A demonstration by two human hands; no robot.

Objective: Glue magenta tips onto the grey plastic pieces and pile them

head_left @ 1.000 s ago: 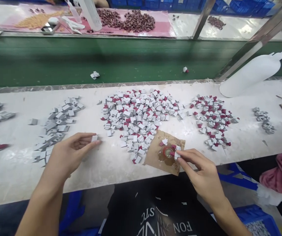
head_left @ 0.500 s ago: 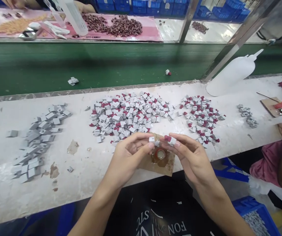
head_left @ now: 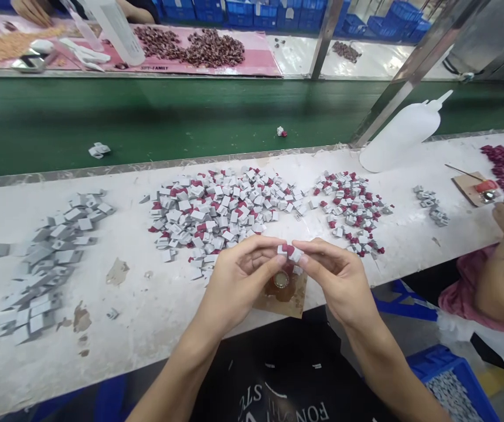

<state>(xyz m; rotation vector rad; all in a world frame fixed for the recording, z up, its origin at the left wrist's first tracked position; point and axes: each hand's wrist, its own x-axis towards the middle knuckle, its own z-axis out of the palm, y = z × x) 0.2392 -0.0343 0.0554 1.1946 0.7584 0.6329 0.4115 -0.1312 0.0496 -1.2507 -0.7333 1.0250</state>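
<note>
"What did the person's left hand [head_left: 241,275] have?"

"A small white block [head_left: 282,250], pinched between thumb and forefinger."

"And the right hand [head_left: 340,275]?"

"It gripped a white-and-maroon piece [head_left: 295,254] the same way, fingertips closed on it."

"Where were the two?"

"End to end in front of the person, held above the table [head_left: 155,328], the maroon part between the white ones. Whether they were joined, one could not tell."

"What lay just below?"

"A brown card [head_left: 296,306] with a small round cap [head_left: 281,279] on it. Beyond the hands spread a large pile [head_left: 217,202] of white and maroon pieces, with a smaller pile [head_left: 348,205] to its right."

"And on the left?"

"A long heap of grey blocks [head_left: 52,252], well apart from the hands."
</note>
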